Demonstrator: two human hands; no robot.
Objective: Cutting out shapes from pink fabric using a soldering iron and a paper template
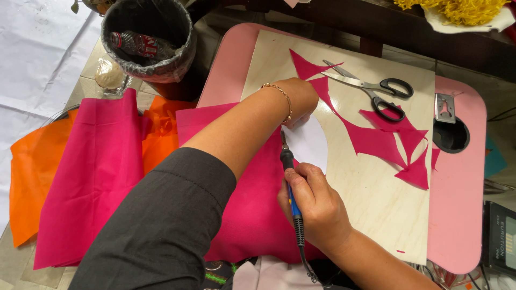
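My right hand (pixel 313 207) grips a corded hot-tip cutting tool (pixel 291 182) with a blue and black handle, its tip pointed at the edge of a white curved template (pixel 310 142). My left hand (pixel 299 99), wearing a thin gold bracelet, presses flat on that template, which lies on magenta fabric (pixel 252 209). Both rest on a pale plywood board (pixel 371 193) set on a pink lap table (pixel 457 215).
Magenta offcuts (pixel 376 139) and black-handled scissors (pixel 376 88) lie on the board's far half. More magenta and orange cloth (pixel 86 172) is heaped at the left. A bin (pixel 148 40) lined with a black bag stands behind it. A black device (pixel 500 239) sits at the right edge.
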